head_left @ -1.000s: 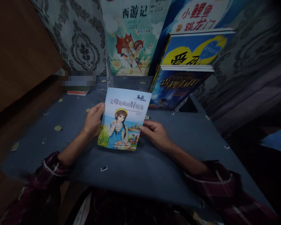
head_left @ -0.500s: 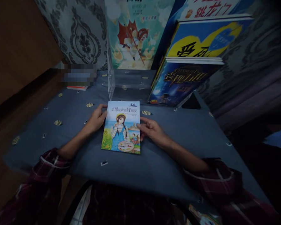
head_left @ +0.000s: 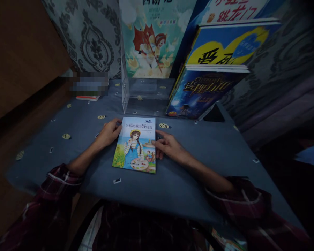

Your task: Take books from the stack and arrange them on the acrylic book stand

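Nearest to the viewer were the two plaid sleeves, the left sleeve point(head_left: 60, 184) and the right sleeve point(head_left: 240, 195), both dark red with pale lines. Between them lay the front part of the table point(head_left: 146, 190), under a grey-blue cloth with small printed marks.

A little farther, in the middle of the table, was the thin book point(head_left: 136, 146), with its cover facing up; on it one saw a girl in a yellow hat and a blue dress. I cannot tell whether its whole back rested on the cloth. The left hand point(head_left: 108, 134) was closed on the upper left edge, with the thumb against the margin and the fingers bent. The right hand point(head_left: 171, 146) had the right edge in a loose pinch, the thumb upon the cover and the other fingers partly hidden.

Behind the book stood a transparent stand point(head_left: 146, 106). At its right leaned a dark blue book point(head_left: 204, 94), behind this a blue and yellow book point(head_left: 230, 42), and at its back a pale green book point(head_left: 151, 42). Farthest hung the patterned curtain point(head_left: 96, 42).
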`<state>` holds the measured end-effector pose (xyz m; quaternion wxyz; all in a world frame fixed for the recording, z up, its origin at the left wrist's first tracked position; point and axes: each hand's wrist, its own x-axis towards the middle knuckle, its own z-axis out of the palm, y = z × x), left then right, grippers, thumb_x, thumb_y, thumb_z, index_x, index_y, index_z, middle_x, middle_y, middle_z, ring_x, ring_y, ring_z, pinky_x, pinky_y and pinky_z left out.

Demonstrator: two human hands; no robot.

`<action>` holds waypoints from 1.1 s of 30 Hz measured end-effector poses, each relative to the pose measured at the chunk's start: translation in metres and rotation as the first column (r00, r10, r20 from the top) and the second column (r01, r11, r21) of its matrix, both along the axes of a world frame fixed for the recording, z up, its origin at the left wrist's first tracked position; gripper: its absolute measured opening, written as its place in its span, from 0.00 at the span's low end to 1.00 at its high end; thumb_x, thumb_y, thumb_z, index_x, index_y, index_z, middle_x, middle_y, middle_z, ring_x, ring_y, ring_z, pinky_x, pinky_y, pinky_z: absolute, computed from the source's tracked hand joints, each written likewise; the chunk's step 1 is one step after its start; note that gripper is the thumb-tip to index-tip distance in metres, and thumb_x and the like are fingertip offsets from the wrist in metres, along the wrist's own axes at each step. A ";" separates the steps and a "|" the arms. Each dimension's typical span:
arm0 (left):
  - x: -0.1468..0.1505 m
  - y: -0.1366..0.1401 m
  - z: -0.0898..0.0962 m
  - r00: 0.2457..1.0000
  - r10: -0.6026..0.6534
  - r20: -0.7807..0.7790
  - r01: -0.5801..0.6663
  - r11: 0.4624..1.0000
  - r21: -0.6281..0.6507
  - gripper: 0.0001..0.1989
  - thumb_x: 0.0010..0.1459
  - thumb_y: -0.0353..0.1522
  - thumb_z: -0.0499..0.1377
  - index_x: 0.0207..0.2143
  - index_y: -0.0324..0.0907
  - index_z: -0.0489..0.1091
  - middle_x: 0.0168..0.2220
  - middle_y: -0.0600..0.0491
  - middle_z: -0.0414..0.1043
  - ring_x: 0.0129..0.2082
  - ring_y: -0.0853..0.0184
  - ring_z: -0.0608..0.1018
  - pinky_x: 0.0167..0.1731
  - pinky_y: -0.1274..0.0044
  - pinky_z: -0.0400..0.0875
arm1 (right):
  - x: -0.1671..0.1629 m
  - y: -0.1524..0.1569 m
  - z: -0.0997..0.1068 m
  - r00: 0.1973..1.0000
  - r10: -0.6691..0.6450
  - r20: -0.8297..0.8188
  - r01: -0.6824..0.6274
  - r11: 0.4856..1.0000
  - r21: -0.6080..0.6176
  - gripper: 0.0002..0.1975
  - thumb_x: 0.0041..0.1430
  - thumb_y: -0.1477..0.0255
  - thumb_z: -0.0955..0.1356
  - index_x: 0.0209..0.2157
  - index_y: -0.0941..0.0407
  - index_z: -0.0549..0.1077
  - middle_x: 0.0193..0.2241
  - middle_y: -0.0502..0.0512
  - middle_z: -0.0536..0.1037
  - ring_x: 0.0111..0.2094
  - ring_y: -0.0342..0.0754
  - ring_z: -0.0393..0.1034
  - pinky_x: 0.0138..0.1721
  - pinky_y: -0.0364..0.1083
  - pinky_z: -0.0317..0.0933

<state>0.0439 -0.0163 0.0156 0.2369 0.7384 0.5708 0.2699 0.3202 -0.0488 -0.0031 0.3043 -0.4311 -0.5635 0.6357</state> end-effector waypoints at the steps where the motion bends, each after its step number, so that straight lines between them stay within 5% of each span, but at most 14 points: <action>1: 0.000 0.000 -0.001 1.000 -0.002 -0.022 0.001 1.000 -0.010 0.11 0.63 0.35 0.52 0.44 0.41 0.70 0.18 0.60 0.68 0.21 0.67 0.72 0.27 0.76 0.62 | 0.001 0.000 0.001 1.000 -0.006 0.021 0.006 1.000 0.002 0.40 0.59 0.67 0.71 0.68 0.62 0.55 0.19 0.45 0.77 0.17 0.45 0.72 0.17 0.41 0.66; 4: 0.000 -0.001 -0.004 0.993 0.041 -0.109 -0.037 0.998 0.043 0.13 0.64 0.35 0.51 0.45 0.41 0.71 0.22 0.56 0.72 0.24 0.64 0.74 0.30 0.74 0.64 | 0.007 0.000 0.005 0.993 -0.031 0.111 0.027 0.999 0.037 0.39 0.61 0.67 0.69 0.69 0.61 0.54 0.19 0.45 0.76 0.16 0.45 0.70 0.15 0.42 0.62; 7: 0.000 -0.002 -0.008 0.977 0.105 -0.186 -0.069 0.980 0.189 0.12 0.64 0.33 0.51 0.45 0.43 0.72 0.29 0.52 0.75 0.31 0.61 0.77 0.36 0.72 0.67 | 0.012 0.001 0.010 0.943 -0.127 0.308 0.052 0.969 0.240 0.31 0.63 0.67 0.67 0.66 0.60 0.61 0.18 0.45 0.75 0.16 0.46 0.69 0.19 0.43 0.63; 12: 0.002 0.000 -0.016 0.977 -0.025 -0.211 0.100 0.930 0.353 0.11 0.65 0.28 0.47 0.39 0.43 0.69 0.44 0.46 0.76 0.47 0.60 0.77 0.52 0.67 0.70 | -0.010 0.007 0.018 0.827 -0.262 0.498 -0.115 0.787 0.606 0.17 0.66 0.71 0.64 0.54 0.55 0.76 0.31 0.57 0.82 0.33 0.55 0.78 0.39 0.52 0.69; 17: 0.005 0.001 -0.027 0.967 -0.131 -0.217 0.206 0.903 0.376 0.12 0.62 0.25 0.48 0.42 0.42 0.68 0.49 0.44 0.75 0.53 0.59 0.75 0.57 0.64 0.69 | -0.063 0.028 0.008 0.819 -0.147 0.554 -0.387 0.571 0.723 0.25 0.67 0.74 0.59 0.65 0.60 0.64 0.61 0.67 0.73 0.63 0.59 0.65 0.64 0.61 0.60; 21: 0.009 -0.001 -0.030 0.971 -0.118 -0.206 0.188 0.912 0.364 0.15 0.62 0.24 0.48 0.47 0.40 0.68 0.47 0.44 0.76 0.50 0.58 0.76 0.54 0.63 0.71 | -0.088 0.044 -0.008 0.778 -0.123 0.616 -0.456 0.564 0.689 0.28 0.70 0.73 0.57 0.68 0.65 0.57 0.68 0.71 0.63 0.71 0.59 0.54 0.70 0.62 0.51; 33: 0.010 -0.002 -0.028 0.956 -0.102 -0.276 0.191 0.929 0.318 0.12 0.63 0.24 0.48 0.43 0.42 0.67 0.48 0.44 0.76 0.50 0.57 0.76 0.55 0.61 0.71 | -0.077 0.044 -0.020 0.792 -0.147 0.592 -0.433 0.548 0.716 0.31 0.71 0.64 0.61 0.70 0.61 0.56 0.68 0.70 0.63 0.71 0.59 0.53 0.70 0.62 0.51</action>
